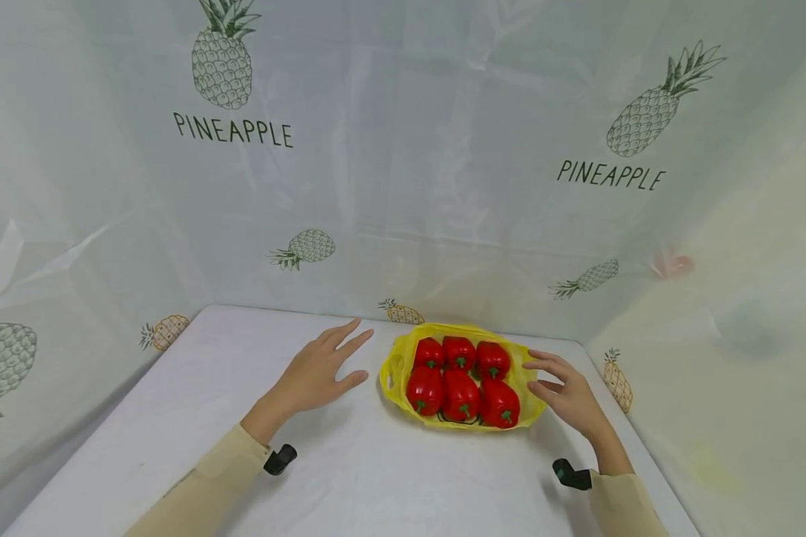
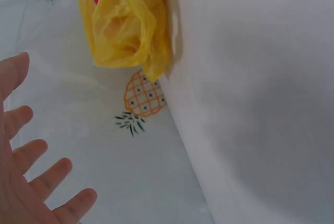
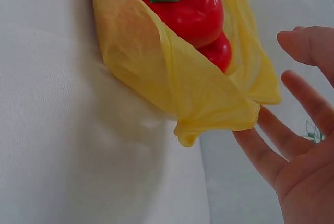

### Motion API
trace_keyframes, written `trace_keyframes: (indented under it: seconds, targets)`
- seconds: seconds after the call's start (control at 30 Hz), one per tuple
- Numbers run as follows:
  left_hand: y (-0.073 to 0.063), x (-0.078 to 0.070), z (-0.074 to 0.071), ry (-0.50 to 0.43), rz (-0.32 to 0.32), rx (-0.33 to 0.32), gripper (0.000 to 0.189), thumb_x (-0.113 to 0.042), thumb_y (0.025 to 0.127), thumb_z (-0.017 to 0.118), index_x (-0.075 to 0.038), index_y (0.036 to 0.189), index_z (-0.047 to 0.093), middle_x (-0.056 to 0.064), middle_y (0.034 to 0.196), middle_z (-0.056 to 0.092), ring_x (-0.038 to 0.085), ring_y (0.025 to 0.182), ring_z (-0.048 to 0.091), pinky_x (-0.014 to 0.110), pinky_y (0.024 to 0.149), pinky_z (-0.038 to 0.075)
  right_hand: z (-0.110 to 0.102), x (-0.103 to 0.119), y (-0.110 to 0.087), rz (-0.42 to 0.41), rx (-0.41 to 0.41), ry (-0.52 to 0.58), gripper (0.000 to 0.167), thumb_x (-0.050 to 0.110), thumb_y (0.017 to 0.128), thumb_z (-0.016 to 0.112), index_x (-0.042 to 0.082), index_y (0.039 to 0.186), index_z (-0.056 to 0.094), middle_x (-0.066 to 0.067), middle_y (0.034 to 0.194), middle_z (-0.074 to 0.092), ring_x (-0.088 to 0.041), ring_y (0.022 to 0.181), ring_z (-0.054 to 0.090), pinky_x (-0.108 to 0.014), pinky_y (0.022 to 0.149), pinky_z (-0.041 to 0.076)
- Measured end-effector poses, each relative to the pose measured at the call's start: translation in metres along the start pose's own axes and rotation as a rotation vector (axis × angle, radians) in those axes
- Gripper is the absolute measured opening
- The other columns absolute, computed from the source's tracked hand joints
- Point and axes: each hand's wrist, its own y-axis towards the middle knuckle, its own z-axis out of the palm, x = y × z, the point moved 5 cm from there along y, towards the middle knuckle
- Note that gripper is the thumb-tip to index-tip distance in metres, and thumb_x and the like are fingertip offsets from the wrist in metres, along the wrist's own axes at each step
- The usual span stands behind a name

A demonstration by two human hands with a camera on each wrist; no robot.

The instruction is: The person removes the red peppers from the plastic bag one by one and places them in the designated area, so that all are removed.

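A yellow plastic bag (image 1: pixel 395 371) lies spread on the white table, its mouth facing up. Inside it sit several glossy red bell peppers (image 1: pixel 460 394) with green stems, in two rows. To the left of the bag, my left hand (image 1: pixel 319 373) hovers with fingers spread, touching nothing. My right hand (image 1: pixel 567 391) is beside the bag's right end, fingers extended. In the right wrist view, the fingertips of the right hand (image 3: pixel 308 156) reach the bag's gathered corner (image 3: pixel 219 106); whether they touch it I cannot tell. The left wrist view shows the bag's other end (image 2: pixel 125 25) apart from the left hand (image 2: pixel 31 177).
The white table (image 1: pixel 403 485) ends at a pale curtain (image 1: pixel 410 186) printed with pineapples, which also hangs along both sides. A black wrist camera (image 1: pixel 280 459) sits on the left sleeve, another black camera (image 1: pixel 571 474) on the right.
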Motion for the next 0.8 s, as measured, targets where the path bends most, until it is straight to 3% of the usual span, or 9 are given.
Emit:
trace_keyframes:
  seconds: [0.13,0.3,0.6,0.67,0.8]
  targets:
    - [0.006,-0.006,0.006,-0.051,-0.036,0.038,0.076,-0.05,0.101,0.069,-0.029,0.167,0.037,0.006,0.174,0.03,0.037,0.151,0.041,0.064,0.115,0.045,0.003,-0.003,0.001,-0.008,-0.01,0.028,0.03,0.011,0.101,0.074,0.003,0.13,0.07,-0.016,0.156,0.052,-0.038,0.135,0.054,-0.012,0.095,0.051]
    - [0.012,-0.014,0.014,-0.111,-0.063,0.085,0.074,-0.049,0.102,0.068,-0.03,0.167,0.037,0.005,0.174,0.03,0.036,0.153,0.039,0.063,0.115,0.045,0.006,-0.006,-0.001,-0.009,-0.018,0.028,0.029,0.007,0.099,0.075,0.002,0.127,0.072,-0.017,0.154,0.054,-0.037,0.134,0.054,-0.014,0.094,0.053]
    - [0.021,-0.024,0.022,-0.16,-0.084,0.101,0.074,-0.05,0.101,0.069,-0.03,0.166,0.039,0.003,0.174,0.03,0.035,0.154,0.039,0.064,0.112,0.047,0.009,-0.012,-0.005,-0.035,-0.005,0.02,0.027,0.0,0.098,0.073,0.001,0.126,0.072,-0.021,0.157,0.05,-0.043,0.136,0.052,-0.017,0.094,0.054]
    - [0.023,-0.026,0.024,-0.164,-0.077,0.102,0.073,-0.05,0.101,0.068,-0.03,0.166,0.04,0.003,0.174,0.03,0.035,0.154,0.039,0.064,0.112,0.047,0.008,-0.012,-0.006,-0.048,-0.012,0.004,0.027,-0.002,0.098,0.072,0.001,0.125,0.073,-0.02,0.156,0.051,-0.043,0.135,0.052,-0.025,0.094,0.058]
    - [0.026,-0.032,0.027,-0.177,-0.057,0.1,0.072,-0.049,0.102,0.068,-0.029,0.165,0.04,0.002,0.175,0.029,0.034,0.154,0.039,0.064,0.113,0.047,0.009,-0.009,-0.008,-0.064,-0.021,-0.019,0.026,-0.004,0.098,0.071,0.002,0.123,0.074,-0.021,0.155,0.052,-0.048,0.136,0.051,-0.052,0.095,0.061]
